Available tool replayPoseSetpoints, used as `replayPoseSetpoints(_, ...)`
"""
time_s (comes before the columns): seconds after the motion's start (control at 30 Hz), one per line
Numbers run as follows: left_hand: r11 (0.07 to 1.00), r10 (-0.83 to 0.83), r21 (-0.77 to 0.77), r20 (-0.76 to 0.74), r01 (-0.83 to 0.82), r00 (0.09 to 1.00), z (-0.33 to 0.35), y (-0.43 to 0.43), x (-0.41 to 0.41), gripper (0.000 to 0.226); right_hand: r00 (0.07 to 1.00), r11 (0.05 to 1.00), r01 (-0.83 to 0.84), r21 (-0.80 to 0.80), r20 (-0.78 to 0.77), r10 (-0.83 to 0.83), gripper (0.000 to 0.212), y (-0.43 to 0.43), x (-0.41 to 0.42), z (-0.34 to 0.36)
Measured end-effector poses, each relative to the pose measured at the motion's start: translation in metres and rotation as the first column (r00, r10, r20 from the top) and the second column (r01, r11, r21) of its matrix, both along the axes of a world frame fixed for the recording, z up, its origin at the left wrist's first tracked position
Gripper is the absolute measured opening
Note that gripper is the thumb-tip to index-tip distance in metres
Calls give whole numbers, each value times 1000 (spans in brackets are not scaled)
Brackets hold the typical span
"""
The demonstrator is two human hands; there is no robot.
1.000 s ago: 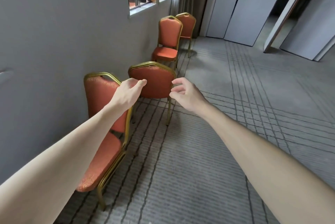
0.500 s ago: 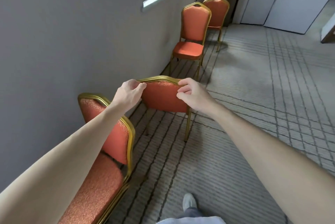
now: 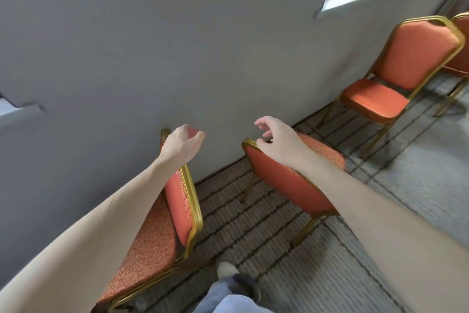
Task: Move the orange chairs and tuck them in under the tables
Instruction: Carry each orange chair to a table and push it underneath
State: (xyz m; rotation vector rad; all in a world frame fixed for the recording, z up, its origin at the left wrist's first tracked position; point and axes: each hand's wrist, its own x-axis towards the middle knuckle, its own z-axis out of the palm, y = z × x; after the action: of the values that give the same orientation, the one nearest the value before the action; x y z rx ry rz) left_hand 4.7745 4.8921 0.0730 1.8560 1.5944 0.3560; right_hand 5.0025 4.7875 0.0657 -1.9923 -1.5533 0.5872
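Nearest chair (image 3: 177, 201) is standing at lower left, its patterned seat and backrest showing. Second chair (image 3: 291, 183) is standing just beside it, turning its plain back to the camera. Third chair (image 3: 411, 59) is standing upright, well apart from the second. Fourth chair (image 3: 463, 51) is showing only partly at the right edge. All four are orange-upholstered with gold metal frames and are lining up along the wall (image 3: 177, 46).
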Motion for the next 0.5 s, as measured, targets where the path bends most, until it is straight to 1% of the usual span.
replayPoseSetpoints(0.07, 999, 48, 10, -43, -48, 998, -13, 20, -2, 27, 991, 995, -93, -20, 98, 95, 43, 32, 2, -4)
replayPoseSetpoints(0.13, 994, 112, 14, -92, -111, 989, -23, 43, -6, 18, 971, 984, -172, -51, 157, 178, 45, 69, 2, -5)
replayPoseSetpoints(0.2, 986, 165, 13, -93, -165, 982, -31, 57, -9, 19, 930, 954, -287, -88, 213, 299, 46, 93, -1, -8)
replayPoseSetpoints(0.27, 964, 264, -13, -64, -265, 962, -41, 71, -13, 20, 832, 887, -435, -156, 308, 462, 48, 126, -2, -10)
replayPoseSetpoints(0.37, 921, 364, -142, -9, -362, 931, -57, 72, -21, 34, 736, 817, -532, -223, 356, 576, 51, 164, -12, -14)
replayPoseSetpoints(0.4, 894, 417, -190, 27, -405, 908, -65, 69, -28, 36, 685, 775, -580, -252, 364, 631, 52, 178, -23, -17)
replayPoseSetpoints(0.43, 887, 429, -214, 58, -409, 901, -68, 66, -28, 33, 650, 750, -603, -274, 377, 660, 53, 185, -26, -20)
replayPoseSetpoints(0.5, 858, 478, -248, 69, -449, 876, -76, 58, -36, 28, 536, 654, -683, -325, 385, 751, 57, 210, -47, -28)
